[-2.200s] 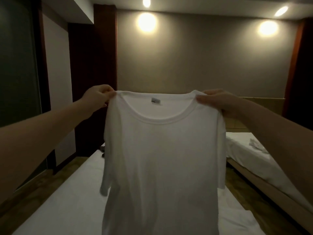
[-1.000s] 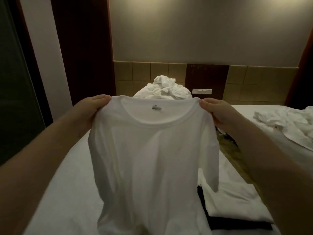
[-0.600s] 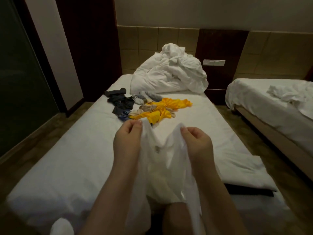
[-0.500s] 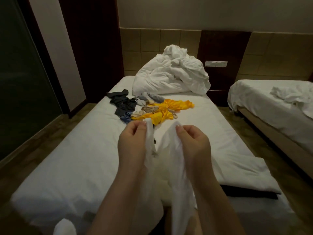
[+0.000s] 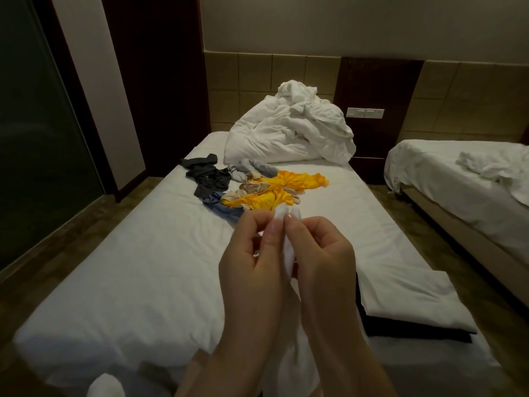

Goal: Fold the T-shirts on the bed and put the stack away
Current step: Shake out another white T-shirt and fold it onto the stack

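Dimly lit; left hand (image 5: 252, 270), right hand (image 5: 320, 259) fingers (image 5: 300, 229) pinch T-shirt (image 5: 288, 253) over white bed (image 5: 143, 267).

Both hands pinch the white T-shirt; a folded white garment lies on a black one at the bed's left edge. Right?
Wrong side: head view shows the folded white garment on the black garment at the right edge of the bed. Left hand and right hand pinch the white T-shirt.
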